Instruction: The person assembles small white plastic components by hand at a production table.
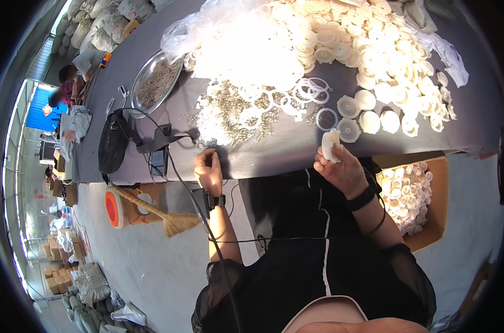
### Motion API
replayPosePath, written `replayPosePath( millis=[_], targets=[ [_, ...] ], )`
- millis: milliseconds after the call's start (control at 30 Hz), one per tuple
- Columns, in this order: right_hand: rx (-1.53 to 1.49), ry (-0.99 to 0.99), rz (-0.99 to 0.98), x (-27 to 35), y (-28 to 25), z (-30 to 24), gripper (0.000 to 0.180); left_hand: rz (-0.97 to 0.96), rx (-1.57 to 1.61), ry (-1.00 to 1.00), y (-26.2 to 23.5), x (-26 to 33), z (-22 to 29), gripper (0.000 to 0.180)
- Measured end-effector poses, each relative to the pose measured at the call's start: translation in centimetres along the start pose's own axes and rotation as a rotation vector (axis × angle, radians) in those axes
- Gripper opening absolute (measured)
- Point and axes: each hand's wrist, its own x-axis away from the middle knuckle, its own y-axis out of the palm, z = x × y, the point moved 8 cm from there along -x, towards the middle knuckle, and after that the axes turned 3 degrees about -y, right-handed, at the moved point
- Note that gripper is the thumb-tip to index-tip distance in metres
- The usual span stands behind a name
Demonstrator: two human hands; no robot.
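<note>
My right hand [345,173] grips a cream plastic round cap [329,146] on edge, just over the table's near edge. At that same edge, my left hand [208,172] has its fingertips drawn together beside a heap of small metal parts [238,114]; whatever they pinch is too small to make out. White plastic rings [292,104] lie over the right side of this heap. Several cup-shaped caps [369,122] rest close to my right hand, in front of a large pile of cream caps [368,55]. Strong glare washes out the pile's middle.
A round metal tray [134,100] of small parts and a black bag [112,147] with cables occupy the table's left. Below stand a broom [180,223], an orange-rimmed bucket [113,208] and, on the right, a cardboard box [442,202] of caps. People [69,83] work far left.
</note>
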Motion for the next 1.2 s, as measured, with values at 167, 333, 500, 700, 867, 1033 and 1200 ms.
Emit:
replayPosePath(
  millis=[167,333,500,700,867,1033,1200],
  targets=[
    [0.073,0.024,0.086,0.1,-0.9,1.6,0.024,-0.005,-0.071,0.046,1.0,-0.9,0.9,0.015],
    [0.256,-0.009,0.201,0.5,-0.6,1.1,0.034,-0.077,-0.320,0.170,2.3,-1.9,1.8,0.021],
    [0.214,-0.025,0.109,0.5,-1.1,1.9,0.042,-0.085,-0.285,0.204,2.4,-2.5,0.4,0.017],
    [0.429,-0.132,0.089,1.3,-0.7,1.1,0.034,-0.019,0.229,0.246,1.2,-3.9,-2.1,0.006],
    [0.841,-0.392,0.033,1.9,1.1,-0.5,0.030,-0.389,0.435,0.145,4.3,1.6,8.9,0.007],
    [1.448,-0.795,-0.378,3.0,7.1,-1.8,0.020,-0.841,0.482,0.254,7.4,6.9,17.2,0.013],
    [1.483,-0.816,-0.398,4.3,7.7,-4.2,0.019,-1.064,0.531,0.292,9.7,8.2,20.8,0.014]
  ],
)
